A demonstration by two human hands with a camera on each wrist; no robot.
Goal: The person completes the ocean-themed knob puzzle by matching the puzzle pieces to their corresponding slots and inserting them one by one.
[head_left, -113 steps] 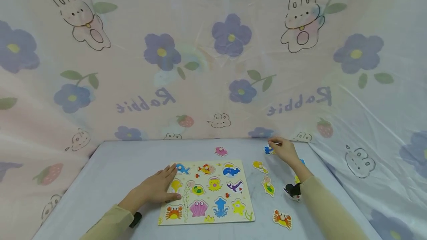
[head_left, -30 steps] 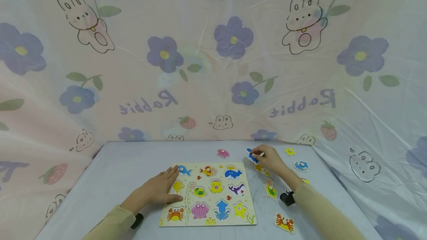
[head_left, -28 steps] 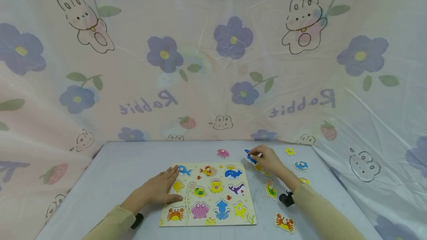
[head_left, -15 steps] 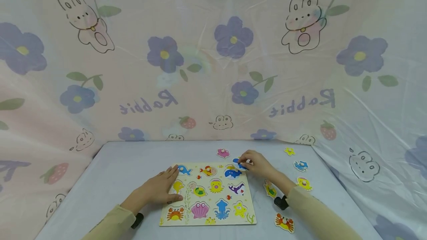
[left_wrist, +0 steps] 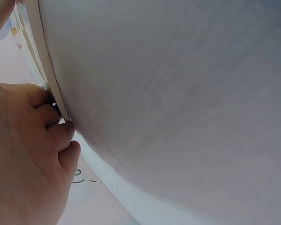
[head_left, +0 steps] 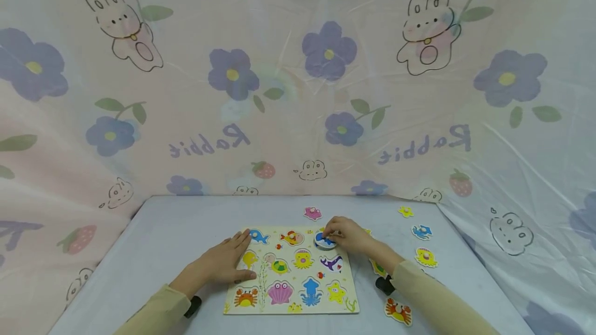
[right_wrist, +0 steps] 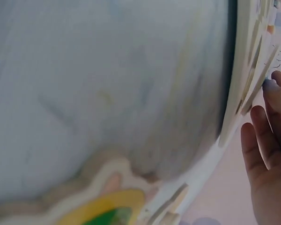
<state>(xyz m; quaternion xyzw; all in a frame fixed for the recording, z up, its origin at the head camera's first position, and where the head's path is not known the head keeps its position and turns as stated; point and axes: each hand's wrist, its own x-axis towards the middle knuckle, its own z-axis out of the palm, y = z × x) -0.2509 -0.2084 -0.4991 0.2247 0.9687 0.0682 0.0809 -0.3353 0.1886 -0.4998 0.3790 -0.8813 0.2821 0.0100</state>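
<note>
My left hand [head_left: 219, 261] lies spread over the left edge of a wooden sea-animal puzzle board [head_left: 279, 310], thumb on its face; the left wrist view shows the left hand's fingertips [left_wrist: 63, 136] at the board's edge. Between thumb and fingers, my right hand [head_left: 353, 237] pinches a blue whale puzzle piece [head_left: 324, 241] by its knob. This piece overlaps the printed whale at the board's upper right. Seen from the right wrist, the whale piece [right_wrist: 263, 79] stands tilted against the board face. A blue fish piece [head_left: 258, 236] and a red-and-yellow fish piece [head_left: 292, 237], both knobbed, sit in the top row.
Loose pieces lie beyond and right of the board: a pink one [head_left: 313, 213], yellow starfish [head_left: 406, 211], blue squid [head_left: 421, 231], yellow octopus [head_left: 426, 257] and crab [head_left: 398, 311]. My right forearm partly covers the turtle piece [head_left: 378, 267]. A patterned cloth [head_left: 279, 118] hangs behind the table.
My right hand has picked up the whale piece from the far right of the table and carried it left and nearer, onto the board's upper right. The left hand has stayed in place.
</note>
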